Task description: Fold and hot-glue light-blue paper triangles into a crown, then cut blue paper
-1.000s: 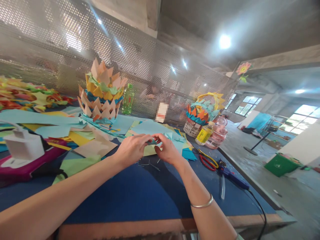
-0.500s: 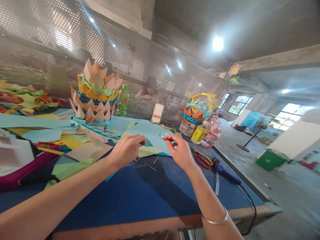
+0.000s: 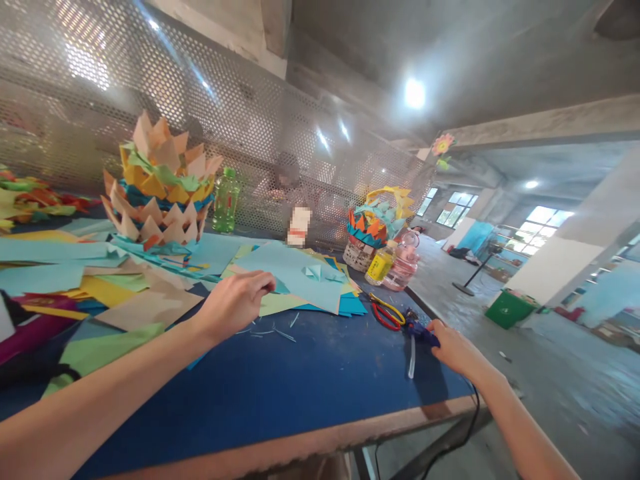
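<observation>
My right hand [image 3: 454,347] is closed round the handle of a dark blue hot glue gun [image 3: 421,335] at the right side of the table. A clear glue stick [image 3: 412,360] lies by the gun. My left hand [image 3: 239,299] hovers over the table's middle with its fingers curled together; whatever they pinch, if anything, is hidden. Beyond it lies a stack of light-blue paper [image 3: 280,267] with a small folded light-blue piece [image 3: 313,272] on top. Scissors [image 3: 387,312] with red and yellow handles rest left of the glue gun.
A tiered paper-petal piece [image 3: 160,193] stands at back left beside a green bottle [image 3: 227,200]. Petal-trimmed basket [image 3: 365,250], yellow-labelled bottle [image 3: 381,263] and pink jug [image 3: 403,267] stand at back right. A perforated metal screen [image 3: 240,127] runs behind. A black cord [image 3: 467,433] hangs over the front edge.
My right hand has left the small folded paper, which now lies on the stack, and moved right onto the glue gun. The left hand stays curled. The view has turned slightly right.
</observation>
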The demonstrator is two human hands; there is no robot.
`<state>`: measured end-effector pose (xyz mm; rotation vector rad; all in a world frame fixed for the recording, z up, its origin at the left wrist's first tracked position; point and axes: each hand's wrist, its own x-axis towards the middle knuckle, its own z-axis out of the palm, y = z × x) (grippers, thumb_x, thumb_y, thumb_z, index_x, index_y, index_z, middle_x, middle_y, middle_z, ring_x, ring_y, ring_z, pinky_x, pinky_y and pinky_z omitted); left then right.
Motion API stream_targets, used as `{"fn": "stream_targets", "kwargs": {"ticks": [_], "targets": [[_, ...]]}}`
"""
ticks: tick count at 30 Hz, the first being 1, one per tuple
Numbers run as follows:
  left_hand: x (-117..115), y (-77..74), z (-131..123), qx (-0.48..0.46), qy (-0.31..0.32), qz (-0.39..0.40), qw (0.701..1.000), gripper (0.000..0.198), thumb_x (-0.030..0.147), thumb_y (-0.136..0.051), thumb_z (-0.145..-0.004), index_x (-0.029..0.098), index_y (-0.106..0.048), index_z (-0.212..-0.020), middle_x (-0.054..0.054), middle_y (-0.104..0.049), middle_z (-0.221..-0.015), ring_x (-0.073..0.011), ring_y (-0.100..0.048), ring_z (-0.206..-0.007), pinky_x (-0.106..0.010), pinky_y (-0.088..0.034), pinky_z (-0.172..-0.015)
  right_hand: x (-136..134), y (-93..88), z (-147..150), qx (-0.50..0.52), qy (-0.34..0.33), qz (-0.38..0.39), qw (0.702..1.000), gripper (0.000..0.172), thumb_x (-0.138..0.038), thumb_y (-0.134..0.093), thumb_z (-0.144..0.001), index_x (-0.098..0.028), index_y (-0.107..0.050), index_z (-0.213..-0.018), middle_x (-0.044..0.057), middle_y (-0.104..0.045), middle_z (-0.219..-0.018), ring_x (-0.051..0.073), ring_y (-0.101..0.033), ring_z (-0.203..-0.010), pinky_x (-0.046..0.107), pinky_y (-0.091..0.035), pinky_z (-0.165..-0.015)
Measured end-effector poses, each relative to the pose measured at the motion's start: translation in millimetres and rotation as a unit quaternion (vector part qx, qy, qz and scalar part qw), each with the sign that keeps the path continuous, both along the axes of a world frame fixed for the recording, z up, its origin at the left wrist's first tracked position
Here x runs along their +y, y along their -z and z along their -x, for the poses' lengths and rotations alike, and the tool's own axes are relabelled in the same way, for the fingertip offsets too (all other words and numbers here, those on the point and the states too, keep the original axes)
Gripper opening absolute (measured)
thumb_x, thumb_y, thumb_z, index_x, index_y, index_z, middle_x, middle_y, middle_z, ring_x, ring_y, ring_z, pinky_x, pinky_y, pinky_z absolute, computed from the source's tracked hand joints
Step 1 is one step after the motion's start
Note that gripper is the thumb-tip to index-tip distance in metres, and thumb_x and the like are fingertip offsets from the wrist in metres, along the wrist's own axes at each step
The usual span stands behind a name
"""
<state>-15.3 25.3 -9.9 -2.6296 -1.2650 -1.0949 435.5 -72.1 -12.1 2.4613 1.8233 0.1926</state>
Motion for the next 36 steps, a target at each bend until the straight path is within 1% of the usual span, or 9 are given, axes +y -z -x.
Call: {"fn": "stream_targets", "kwargs": {"ticks": [3, 7, 11, 14, 18, 21, 25, 29, 36], "targets": [[0.3, 0.4, 0.5, -0.004, 0.002, -0.002, 1.0, 0.021, 0.015, -0.039, -0.083, 0.021, -0.059, -0.081, 0.0, -0.064, -0.077, -0.0151, -0.059, -0.071, -0.023, -0.038, -0.062, 2.5, 10.7, -3.1, 0.026, -0.012, -0.043, 0.999, 0.042, -0.01, -0.053, -0.071, -0.01, -0.053, -0.113, 0.015, -0.065, -0.11, 0.025, -0.062, -0.102, 0.03, -0.044, -0.083], [0.4, 1.2, 1.0, -0.002, 0.003, -0.007, 1.0, 0.021, 0.014, -0.039, -0.083, 0.021, -0.059, -0.081, 0.0, -0.065, -0.077, -0.0148, -0.06, -0.07, -0.023, -0.038, -0.062, -3.2, 15.7, -12.2, 0.046, 0.012, -0.091, 0.995, 0.038, -0.015, -0.051, -0.074, -0.015, -0.053, -0.112, 0.012, -0.067, -0.106, 0.024, -0.065, -0.095, 0.03, -0.045, -0.077], [-0.4, 1.0, 0.0, 0.01, -0.006, -0.016, 1.0, 0.022, 0.014, -0.039, -0.084, 0.021, -0.06, -0.082, 0.001, -0.065, -0.076, -0.0145, -0.06, -0.068, -0.023, -0.038, -0.06, -11.6, 9.3, -14.2, 0.076, 0.002, -0.192, 0.978, 0.03, -0.031, -0.048, -0.081, -0.018, -0.056, -0.108, 0.011, -0.069, -0.094, 0.026, -0.065, -0.085, 0.034, -0.046, -0.07], [-1.0, 1.4, -0.7, 0.018, -0.011, -0.023, 0.999, 0.023, 0.013, -0.039, -0.084, 0.022, -0.06, -0.083, 0.002, -0.067, -0.08, -0.0147, -0.061, -0.071, -0.022, -0.039, -0.06, -6.7, -1.3, 10.3, 0.177, -0.064, -0.253, 0.949, 0.037, -0.047, -0.048, -0.082, -0.019, -0.06, -0.103, 0.009, -0.07, -0.086, 0.026, -0.064, -0.079, 0.036, -0.048, -0.07], [-0.8, 2.9, 0.0, 0.023, -0.026, -0.029, 0.999, 0.022, 0.013, -0.041, -0.084, 0.022, -0.061, -0.085, 0.002, -0.068, -0.082, -0.0152, -0.062, -0.072, -0.023, -0.04, -0.06, 10.0, -15.0, 75.6, 0.3, -0.176, -0.243, 0.905, 0.042, -0.051, -0.05, -0.084, -0.016, -0.065, -0.1, 0.008, -0.07, -0.085, 0.024, -0.064, -0.077, 0.035, -0.051, -0.07], [-0.3, 3.9, 1.3, 0.018, -0.027, -0.021, 0.999, 0.022, 0.013, -0.041, -0.085, 0.022, -0.061, -0.085, 0.002, -0.069, -0.083, -0.0153, -0.063, -0.074, -0.023, -0.04, -0.062, 22.1, -20.7, 126.4, 0.368, -0.257, -0.197, 0.872, 0.04, -0.049, -0.052, -0.085, -0.015, -0.067, -0.099, 0.005, -0.069, -0.076, 0.021, -0.063, -0.069, 0.033, -0.051, -0.066], [1.1, 5.7, 3.4, 0.021, -0.027, -0.014, 0.999, 0.022, 0.013, -0.041, -0.086, 0.022, -0.061, -0.085, 0.002, -0.068, -0.085, -0.0157, -0.063, -0.076, -0.023, -0.04, -0.063, 38.2, -24.5, 172.7, 0.368, -0.365, -0.153, 0.841, 0.031, -0.043, -0.055, -0.086, -0.018, -0.067, -0.1, 0.005, -0.071, -0.094, 0.022, -0.063, -0.087, 0.034, -0.05, -0.08], [3.1, 7.4, 5.6, 0.027, -0.026, -0.004, 0.999, 0.022, 0.011, -0.039, -0.086, 0.021, -0.059, -0.085, 0.001, -0.067, -0.083, -0.0157, -0.063, -0.077, -0.023, -0.04, -0.065, 54.9, -24.8, 193.6, 0.356, -0.432, -0.136, 0.817, 0.029, -0.038, -0.053, -0.088, -0.018, -0.064, -0.106, 0.006, -0.069, -0.101, 0.022, -0.061, -0.094, 0.035, -0.049, -0.084], [2.0, 6.8, 6.3, 0.055, -0.035, -0.022, 0.998, 0.026, 0.01, -0.035, -0.087, 0.021, -0.058, -0.084, 0.0, -0.065, -0.078, -0.0144, -0.062, -0.07, -0.023, -0.04, -0.061, 67.7, -9.6, 198.1, 0.317, -0.449, -0.134, 0.825, 0.02, -0.038, -0.05, -0.089, -0.021, -0.063, -0.092, 0.003, -0.065, -0.084, 0.019, -0.059, -0.078, 0.032, -0.05, -0.073]]}}
